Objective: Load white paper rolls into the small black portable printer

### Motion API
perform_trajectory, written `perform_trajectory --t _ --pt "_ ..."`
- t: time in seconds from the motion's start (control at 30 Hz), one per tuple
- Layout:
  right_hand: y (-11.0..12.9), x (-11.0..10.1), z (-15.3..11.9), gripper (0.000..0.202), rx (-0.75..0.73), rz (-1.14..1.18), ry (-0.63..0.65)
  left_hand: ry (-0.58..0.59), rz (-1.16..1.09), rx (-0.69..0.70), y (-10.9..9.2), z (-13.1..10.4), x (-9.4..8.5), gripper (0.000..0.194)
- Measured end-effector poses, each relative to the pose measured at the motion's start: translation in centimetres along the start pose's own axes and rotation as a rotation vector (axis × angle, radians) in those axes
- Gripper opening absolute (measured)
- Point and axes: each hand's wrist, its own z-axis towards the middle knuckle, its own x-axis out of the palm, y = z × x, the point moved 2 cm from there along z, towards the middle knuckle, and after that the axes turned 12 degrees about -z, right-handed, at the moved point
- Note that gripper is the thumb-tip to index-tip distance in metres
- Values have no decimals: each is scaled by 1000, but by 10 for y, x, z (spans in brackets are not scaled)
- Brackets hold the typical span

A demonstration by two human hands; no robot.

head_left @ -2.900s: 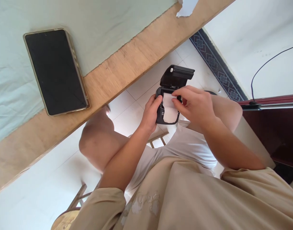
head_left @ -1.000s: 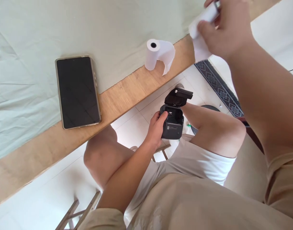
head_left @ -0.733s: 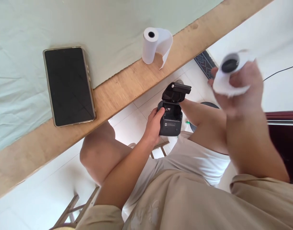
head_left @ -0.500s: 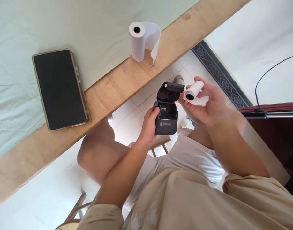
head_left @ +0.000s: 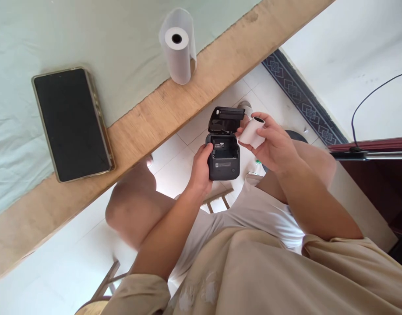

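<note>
My left hand (head_left: 201,168) grips a small black receipt printer (head_left: 224,168) by its left side. The printer's lid (head_left: 225,119) stands raised, and its paper bay shows nothing inside. Close to the printer's right side, my right hand (head_left: 272,144) holds a small roll of white receipt paper (head_left: 251,131) between thumb and fingers. That roll is tilted, with its dark core end facing up and right. A larger paper roll (head_left: 179,57) stands upright on the table edge, its loose end curled behind it.
A tablet or large phone in a clear case (head_left: 72,127) lies on the table's left part. The wooden table edge (head_left: 148,118) runs diagonally above my lap. A thin black cable (head_left: 353,118) hangs at the right. Part of a wooden stool (head_left: 102,284) shows below.
My right hand has turned the small roll, so its core end now faces up, and moved it left. The standing roll's loose paper has swung from its right side to behind it.
</note>
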Motion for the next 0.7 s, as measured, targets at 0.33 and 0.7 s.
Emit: perform_trajectory --t 0.33,0.7 --pt "-5 -1 2 58 -15 -74 -2 -37 -22 8 1 4 -3 32" --pt "-14 -8 10 53 9 -66 -64 -42 -37 11 -1 3 -2 34"
